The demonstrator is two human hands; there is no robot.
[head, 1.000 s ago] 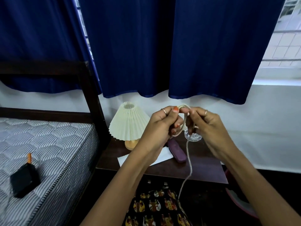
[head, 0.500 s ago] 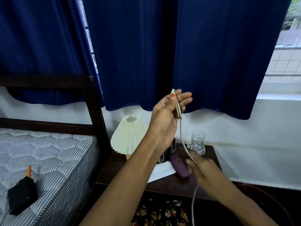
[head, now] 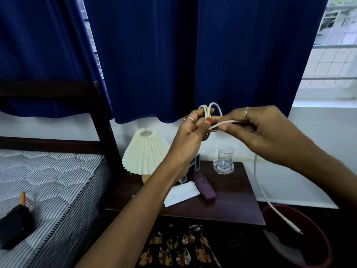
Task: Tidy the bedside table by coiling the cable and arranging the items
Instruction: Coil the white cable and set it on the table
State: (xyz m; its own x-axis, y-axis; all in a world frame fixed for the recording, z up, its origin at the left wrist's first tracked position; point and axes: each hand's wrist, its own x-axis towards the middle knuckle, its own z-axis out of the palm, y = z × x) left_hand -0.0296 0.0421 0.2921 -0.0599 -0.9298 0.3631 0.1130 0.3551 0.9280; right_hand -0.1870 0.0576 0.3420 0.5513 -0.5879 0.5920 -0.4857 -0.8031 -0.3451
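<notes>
Above the dark wooden bedside table (head: 231,206), my left hand (head: 191,132) pinches a small bundle of loops of the white cable (head: 207,111). My right hand (head: 257,130) grips the same cable just beside the loops; its free tail hangs down to the right and ends at a plug (head: 295,229). On the table stand a cream pleated lamp (head: 144,151), a clear glass (head: 225,158), a purple case (head: 203,185), a white paper (head: 181,193) and a small grey object partly hidden behind my left forearm.
A striped mattress (head: 58,180) with a dark bed frame lies to the left, with a black object (head: 15,227) on it. Blue curtains hang behind. A dark red basin (head: 309,219) sits on the floor at the right, and patterned cloth lies below the table's front edge.
My right hand rose from low over the table up to my left hand, bringing a further length of cable to the loops. The tail now swings out to the right.
</notes>
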